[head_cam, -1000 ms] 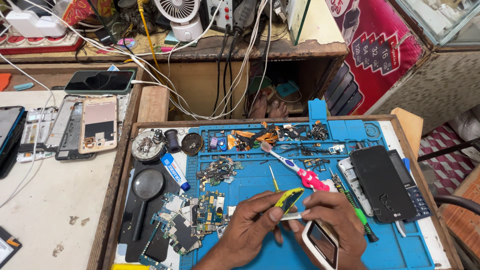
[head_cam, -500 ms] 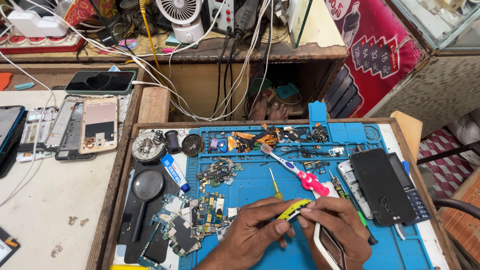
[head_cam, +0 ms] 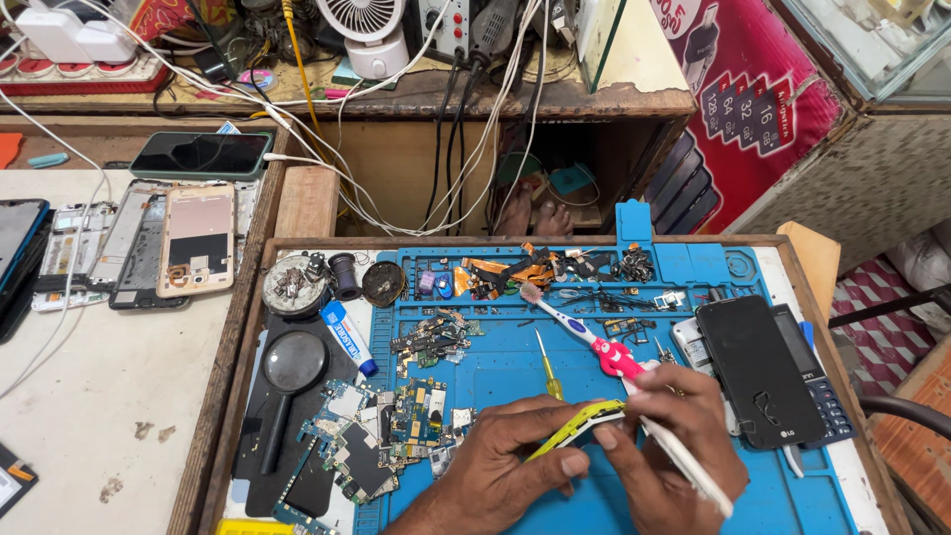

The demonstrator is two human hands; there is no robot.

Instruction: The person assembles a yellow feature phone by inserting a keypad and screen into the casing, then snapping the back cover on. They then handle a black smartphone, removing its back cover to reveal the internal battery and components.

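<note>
Pinching a thin yellow-edged phone part [head_cam: 584, 424], the left hand [head_cam: 505, 471] and right hand [head_cam: 674, 446] both have a tight grip, low over the blue mat [head_cam: 555, 357]. The right hand now hides the small phone it showed before. A pink toothbrush [head_cam: 594, 342] lies behind.

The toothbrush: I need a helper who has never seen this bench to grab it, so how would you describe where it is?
Look at the blue work mat in the wooden tray. Near its middle, just above the right hand, lies the toothbrush, slanting from upper left to lower right. Its white bristled head and pink grip set it apart from the thin yellow-handled screwdriver beside it.
</note>
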